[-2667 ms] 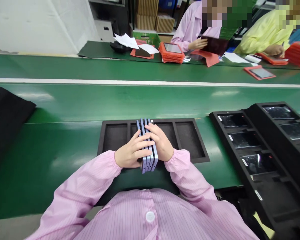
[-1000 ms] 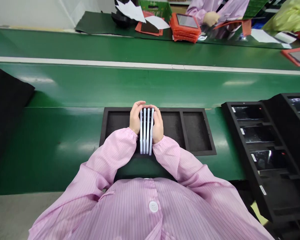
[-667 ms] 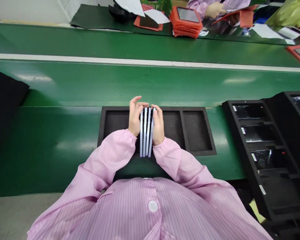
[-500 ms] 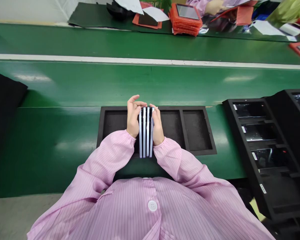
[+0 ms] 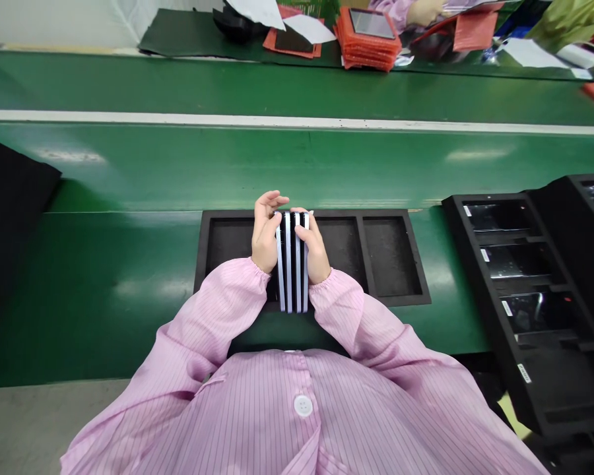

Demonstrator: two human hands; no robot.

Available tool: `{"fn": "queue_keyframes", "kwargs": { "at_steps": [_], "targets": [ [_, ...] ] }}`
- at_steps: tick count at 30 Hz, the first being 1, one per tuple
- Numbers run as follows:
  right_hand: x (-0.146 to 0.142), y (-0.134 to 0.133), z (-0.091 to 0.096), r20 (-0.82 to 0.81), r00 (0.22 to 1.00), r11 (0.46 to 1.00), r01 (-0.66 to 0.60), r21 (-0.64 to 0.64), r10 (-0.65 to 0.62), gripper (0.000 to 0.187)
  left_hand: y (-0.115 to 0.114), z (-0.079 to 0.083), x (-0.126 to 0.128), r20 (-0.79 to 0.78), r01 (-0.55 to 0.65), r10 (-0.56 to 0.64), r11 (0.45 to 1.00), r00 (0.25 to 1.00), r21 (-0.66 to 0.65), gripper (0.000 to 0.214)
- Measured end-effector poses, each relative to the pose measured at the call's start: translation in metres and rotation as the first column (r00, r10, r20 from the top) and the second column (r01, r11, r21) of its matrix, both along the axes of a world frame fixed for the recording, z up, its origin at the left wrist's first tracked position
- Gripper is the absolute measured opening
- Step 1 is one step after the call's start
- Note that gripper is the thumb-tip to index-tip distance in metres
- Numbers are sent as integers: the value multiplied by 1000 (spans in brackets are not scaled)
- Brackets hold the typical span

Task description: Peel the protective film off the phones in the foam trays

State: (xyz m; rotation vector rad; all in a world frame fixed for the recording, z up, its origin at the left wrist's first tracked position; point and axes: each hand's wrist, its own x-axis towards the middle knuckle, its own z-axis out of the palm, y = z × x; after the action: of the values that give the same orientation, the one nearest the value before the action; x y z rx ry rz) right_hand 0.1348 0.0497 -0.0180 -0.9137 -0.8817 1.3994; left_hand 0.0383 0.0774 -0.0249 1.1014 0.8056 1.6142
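Several slim phones (image 5: 289,284) stand on edge side by side, with pale bluish frames and dark gaps between them. My left hand (image 5: 266,234) presses against their left side, thumb on the near-left phone's edge and the other fingers bent over the far end. From the right, my right hand (image 5: 315,251) clasps the same row, its thumb lying across the edges of the right-hand phones. Beneath them is a black foam tray (image 5: 367,264) with rectangular compartments, partly hidden by my hands and sleeves.
On the right, a black tray (image 5: 515,343) holds several dark-screened phones, with another black tray (image 5: 564,211) beyond it. A black block (image 5: 10,218) stands at the left. Across the bench lie stacked red bubble pouches (image 5: 366,49), papers (image 5: 529,53) and a co-worker's hand (image 5: 423,12).
The row of phones has fanned slightly wider, with larger gaps. My right thumb has moved across onto the phones' edges, and my right hand has shifted a little right.
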Motion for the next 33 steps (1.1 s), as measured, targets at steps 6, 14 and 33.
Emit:
{"fn": "queue_keyframes", "kwargs": {
  "at_steps": [6, 14, 33],
  "targets": [
    [-2, 2, -2, -21, 1000, 999, 19, -27, -20, 38, -1, -1, 6, 193, 14, -4, 999, 981, -46, 32],
    [3, 2, -2, -114, 991, 992, -85, -91, 75, 44, -1, 3, 2, 171, 55, -50, 998, 984, -25, 39],
    [13, -12, -2, 91, 991, 979, -112, 169, 97, 49, 7, 0, -57, -220, 628, -612, 778, 760, 2, 63]
  ]
}}
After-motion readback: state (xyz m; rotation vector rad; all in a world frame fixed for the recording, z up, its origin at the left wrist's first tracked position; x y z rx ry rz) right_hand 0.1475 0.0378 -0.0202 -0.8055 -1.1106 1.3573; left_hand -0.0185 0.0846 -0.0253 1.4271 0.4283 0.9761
